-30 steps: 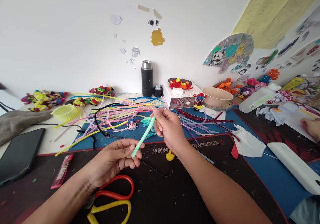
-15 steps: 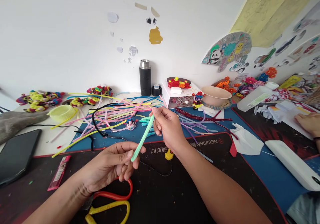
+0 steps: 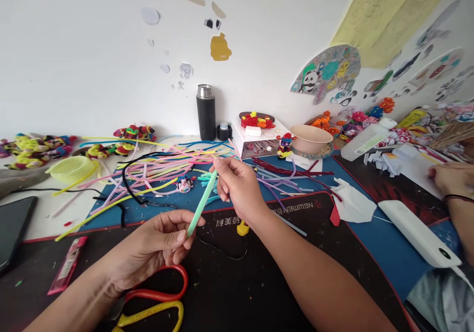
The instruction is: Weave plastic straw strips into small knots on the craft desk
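Note:
Between my two hands a mint-green pipe cleaner (image 3: 202, 202), apparently folded into a narrow strip, slants up to the right. My left hand (image 3: 157, 245) pinches its lower end between thumb and fingers. At the upper end, the thumb and curled fingers of my right hand (image 3: 240, 187) grip it. Scissors with one red and one yellow handle (image 3: 180, 272) lie beneath my left hand, their blades mostly hidden by the forearm. A small yellow object (image 3: 243, 228) rests on the black mat under my right wrist. Turquoise pipe cleaners (image 3: 208, 180) lie just behind the held strip.
Loose pink, yellow and purple pipe cleaners (image 3: 163, 166) spread across the table behind. Along the wall stand a black flask (image 3: 206, 114), a white box (image 3: 240, 137) and a beige bowl (image 3: 311, 139). A phone (image 3: 15, 228) lies left. Another person's hand (image 3: 454, 181) is at right.
The whole view has shifted, so most things appear further left. Both my hands keep their hold on the green strip, with little change in pose.

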`<state>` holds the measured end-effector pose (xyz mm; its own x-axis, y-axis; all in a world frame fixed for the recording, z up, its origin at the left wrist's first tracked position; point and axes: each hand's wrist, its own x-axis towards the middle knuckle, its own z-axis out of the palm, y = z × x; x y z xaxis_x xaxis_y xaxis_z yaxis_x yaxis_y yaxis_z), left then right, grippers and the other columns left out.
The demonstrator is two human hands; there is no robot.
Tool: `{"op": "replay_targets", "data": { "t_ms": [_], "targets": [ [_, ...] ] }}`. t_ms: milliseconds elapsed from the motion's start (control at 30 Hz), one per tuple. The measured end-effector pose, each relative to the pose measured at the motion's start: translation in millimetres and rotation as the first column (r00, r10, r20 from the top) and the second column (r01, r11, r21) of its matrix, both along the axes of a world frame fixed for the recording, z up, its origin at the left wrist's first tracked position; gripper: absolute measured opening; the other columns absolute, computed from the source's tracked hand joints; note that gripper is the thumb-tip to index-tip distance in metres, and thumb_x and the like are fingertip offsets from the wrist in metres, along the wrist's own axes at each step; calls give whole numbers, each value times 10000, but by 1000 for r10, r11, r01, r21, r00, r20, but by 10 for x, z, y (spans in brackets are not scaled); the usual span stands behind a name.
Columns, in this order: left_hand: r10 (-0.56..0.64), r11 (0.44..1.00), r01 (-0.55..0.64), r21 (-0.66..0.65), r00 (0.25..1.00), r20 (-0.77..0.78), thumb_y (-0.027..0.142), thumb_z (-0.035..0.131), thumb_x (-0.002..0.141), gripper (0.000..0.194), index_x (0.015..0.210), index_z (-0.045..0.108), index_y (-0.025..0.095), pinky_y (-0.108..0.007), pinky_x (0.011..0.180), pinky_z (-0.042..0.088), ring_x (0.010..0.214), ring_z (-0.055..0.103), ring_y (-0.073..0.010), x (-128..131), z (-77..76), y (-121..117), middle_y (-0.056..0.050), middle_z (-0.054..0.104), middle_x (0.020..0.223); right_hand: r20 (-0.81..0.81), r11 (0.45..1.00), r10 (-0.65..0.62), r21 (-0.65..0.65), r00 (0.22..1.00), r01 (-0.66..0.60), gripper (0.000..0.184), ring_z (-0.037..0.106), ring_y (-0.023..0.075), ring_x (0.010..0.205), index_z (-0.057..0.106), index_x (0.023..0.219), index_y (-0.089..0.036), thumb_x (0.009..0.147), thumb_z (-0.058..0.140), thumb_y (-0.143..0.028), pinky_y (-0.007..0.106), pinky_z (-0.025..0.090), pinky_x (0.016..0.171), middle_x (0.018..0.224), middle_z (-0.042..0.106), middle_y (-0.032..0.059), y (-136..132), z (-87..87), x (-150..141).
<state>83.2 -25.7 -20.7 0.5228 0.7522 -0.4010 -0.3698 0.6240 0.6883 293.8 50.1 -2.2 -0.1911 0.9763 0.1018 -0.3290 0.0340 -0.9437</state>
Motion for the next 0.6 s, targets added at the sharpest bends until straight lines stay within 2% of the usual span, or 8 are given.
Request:
{"op": "replay_targets", "data": {
  "t_ms": [133, 300, 600],
  "targets": [
    [-13, 1000, 12, -19, 997, -72, 336, 1112, 657, 391, 963, 933, 173, -146, 484, 493, 486, 635, -81, -8, -5, -3, -50, 758, 689, 8, 999, 33, 8, 999, -33, 480, 450, 98, 390, 716, 862, -223, 925, 814, -689, 240, 326, 419, 481, 429, -105, 0, -16, -5],
    [2, 1000, -2, -2, 996, -84, 331, 1138, 592, 418, 917, 930, 170, -153, 491, 489, 491, 621, -78, -19, -8, 1, -43, 743, 678, 5, 999, 36, 12, 999, -36, 485, 447, 98, 390, 715, 861, -231, 920, 813, -702, 245, 319, 418, 483, 426, -107, 7, 0, -11],
    [-30, 999, 35, 25, 981, -193, 421, 1128, 592, 433, 904, 935, 192, -154, 441, 409, 451, 594, -83, -34, -43, -2, -56, 754, 668, -8, 998, 57, 12, 998, -57, 452, 448, 93, 386, 719, 852, -224, 926, 818, -658, 236, 329, 416, 481, 433, -111, -10, 14, -30]
  ]
}}
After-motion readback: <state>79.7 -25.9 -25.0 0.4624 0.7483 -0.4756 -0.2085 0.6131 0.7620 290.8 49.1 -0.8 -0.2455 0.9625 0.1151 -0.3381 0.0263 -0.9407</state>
